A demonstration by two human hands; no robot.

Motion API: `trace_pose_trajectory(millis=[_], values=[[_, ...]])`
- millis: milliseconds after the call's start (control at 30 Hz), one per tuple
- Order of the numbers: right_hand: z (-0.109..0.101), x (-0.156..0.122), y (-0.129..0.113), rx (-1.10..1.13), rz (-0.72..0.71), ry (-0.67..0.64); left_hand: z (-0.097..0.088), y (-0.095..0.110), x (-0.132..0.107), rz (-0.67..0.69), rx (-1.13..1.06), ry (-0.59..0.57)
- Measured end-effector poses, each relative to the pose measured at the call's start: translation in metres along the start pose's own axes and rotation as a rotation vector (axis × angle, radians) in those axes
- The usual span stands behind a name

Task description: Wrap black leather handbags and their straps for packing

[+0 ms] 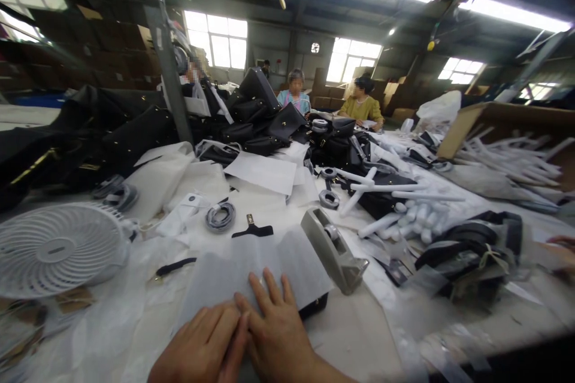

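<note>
My left hand (204, 344) and my right hand (274, 329) lie side by side, fingers stretched flat, on a sheet of white tissue paper (251, 266) near the table's front edge. The paper covers a dark flat item whose black corner (314, 305) shows at its right edge. Neither hand grips anything. A grey tape dispenser (332, 251) stands just right of the paper. A black leather tab (254, 229) and a coil of grey strap (220, 216) lie beyond the paper.
A white fan (58, 248) lies at the left. Black handbags (256, 116) pile up at the back. White paper rolls (404, 215), a cardboard box (507, 125) and black straps (471, 245) crowd the right. Two people sit at the far end; another person's hand (559, 251) shows at the right edge.
</note>
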State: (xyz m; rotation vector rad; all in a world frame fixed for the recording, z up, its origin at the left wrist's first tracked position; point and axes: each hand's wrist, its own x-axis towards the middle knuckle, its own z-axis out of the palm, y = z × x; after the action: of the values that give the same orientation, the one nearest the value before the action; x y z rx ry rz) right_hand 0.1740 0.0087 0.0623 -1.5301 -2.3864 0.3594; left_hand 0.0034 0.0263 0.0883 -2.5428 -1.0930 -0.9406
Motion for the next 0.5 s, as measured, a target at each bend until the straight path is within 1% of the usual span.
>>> trace_pose_trajectory(millis=[67,133,167,233,300,367,433,500], values=[[0.004,0.000,-0.003,0.013,0.021,0.013,0.016,-0.008,0.006,0.064,-0.027,-0.018],[0.001,0.000,-0.003,0.034,0.013,0.001,0.035,-0.016,0.004,0.142,-0.033,-0.070],[-0.003,0.000,-0.001,0.053,-0.010,-0.019,0.045,-0.019,0.000,0.162,-0.032,-0.107],[-0.020,-0.003,0.007,0.092,-0.080,-0.059,0.057,-0.023,-0.010,0.163,-0.022,-0.163],[-0.041,-0.007,0.023,0.077,-0.132,-0.062,0.061,-0.024,-0.019,0.143,0.004,-0.195],[-0.060,-0.012,0.043,-0.029,-0.155,-0.042,0.058,-0.023,-0.024,0.130,0.043,-0.216],[-0.070,-0.017,0.061,-0.136,-0.206,-0.058,0.051,-0.023,-0.024,0.144,0.080,-0.251],[-0.070,-0.020,0.074,-0.204,-0.242,-0.069,0.046,-0.023,-0.021,0.182,0.119,-0.265]])
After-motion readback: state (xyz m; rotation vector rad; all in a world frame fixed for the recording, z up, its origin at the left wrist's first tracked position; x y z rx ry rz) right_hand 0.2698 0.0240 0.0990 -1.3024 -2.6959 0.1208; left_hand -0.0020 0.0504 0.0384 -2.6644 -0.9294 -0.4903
